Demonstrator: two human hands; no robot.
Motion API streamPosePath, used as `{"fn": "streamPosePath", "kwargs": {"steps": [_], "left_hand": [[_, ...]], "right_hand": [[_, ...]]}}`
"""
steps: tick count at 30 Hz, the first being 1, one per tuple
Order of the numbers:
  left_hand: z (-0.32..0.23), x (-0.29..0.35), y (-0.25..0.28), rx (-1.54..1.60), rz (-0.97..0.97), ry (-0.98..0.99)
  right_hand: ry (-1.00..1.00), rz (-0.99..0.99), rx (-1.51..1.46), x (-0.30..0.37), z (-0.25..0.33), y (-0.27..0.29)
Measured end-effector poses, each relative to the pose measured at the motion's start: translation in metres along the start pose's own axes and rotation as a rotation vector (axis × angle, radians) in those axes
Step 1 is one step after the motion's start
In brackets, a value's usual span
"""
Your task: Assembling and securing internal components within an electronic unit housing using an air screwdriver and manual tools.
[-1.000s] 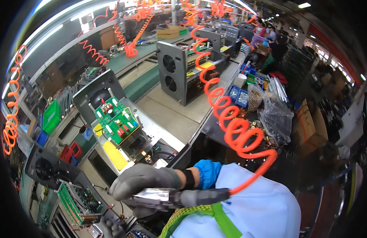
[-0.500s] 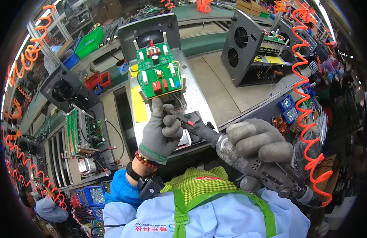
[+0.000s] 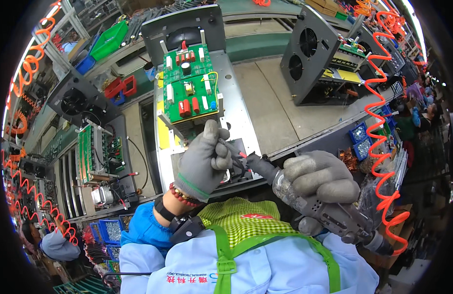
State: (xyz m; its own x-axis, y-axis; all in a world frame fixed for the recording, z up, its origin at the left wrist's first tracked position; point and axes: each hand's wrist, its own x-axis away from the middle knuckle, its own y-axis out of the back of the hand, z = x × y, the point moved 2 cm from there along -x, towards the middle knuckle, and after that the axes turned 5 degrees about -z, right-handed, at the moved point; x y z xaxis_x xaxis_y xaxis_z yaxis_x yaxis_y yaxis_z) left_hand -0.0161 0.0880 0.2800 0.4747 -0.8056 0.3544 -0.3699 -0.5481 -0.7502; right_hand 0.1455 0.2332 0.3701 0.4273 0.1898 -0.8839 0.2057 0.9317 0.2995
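Observation:
My right hand, in a grey glove, grips a pneumatic screwdriver whose black nose points left toward my left hand. An orange coiled air hose runs from its rear up to the right. My gloved left hand pinches a thin red and black wire just at the tool's tip. Both hands hover over the near end of an open metal chassis that carries a green circuit board with red and white parts.
A second chassis with two fans stands at the right on the bench. Another open unit with green boards lies to the left. Blue bins of screws sit at the right, a green crate at the back left. Another person works at lower left.
A second ago I looked right with both hands low on the tool. Since then the view swung onto the chassis, and my left hand has risen slightly with the wire at the tool's tip.

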Motion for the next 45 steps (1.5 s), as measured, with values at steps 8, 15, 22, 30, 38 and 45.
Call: {"fn": "streamPosePath", "kwargs": {"steps": [8, 15, 22, 30, 38, 45], "left_hand": [[-0.005, -0.011, 0.008, -0.181, 0.001, 0.259], [-0.019, -0.035, 0.067, -1.41, 0.481, 0.37], [0.019, -0.045, 0.08, -1.531, 0.735, 0.414], [0.025, -0.045, 0.099, -1.357, 0.839, 0.513], [0.029, -0.042, 0.105, -1.381, 0.869, 0.461], [0.03, -0.039, 0.1, -1.421, 0.876, 0.427]], "right_hand": [[-0.186, -0.386, -0.016, 0.019, -0.016, -0.013], [-0.6, -0.673, 0.209, 0.043, 0.001, -0.018], [-1.024, -0.749, 0.148, 0.061, -0.005, -0.024], [-1.132, -0.795, 0.284, 0.07, -0.016, -0.032], [-1.16, -0.783, 0.3, 0.083, -0.019, -0.032], [-1.021, -0.485, 0.17, 0.084, -0.018, -0.026]]}}
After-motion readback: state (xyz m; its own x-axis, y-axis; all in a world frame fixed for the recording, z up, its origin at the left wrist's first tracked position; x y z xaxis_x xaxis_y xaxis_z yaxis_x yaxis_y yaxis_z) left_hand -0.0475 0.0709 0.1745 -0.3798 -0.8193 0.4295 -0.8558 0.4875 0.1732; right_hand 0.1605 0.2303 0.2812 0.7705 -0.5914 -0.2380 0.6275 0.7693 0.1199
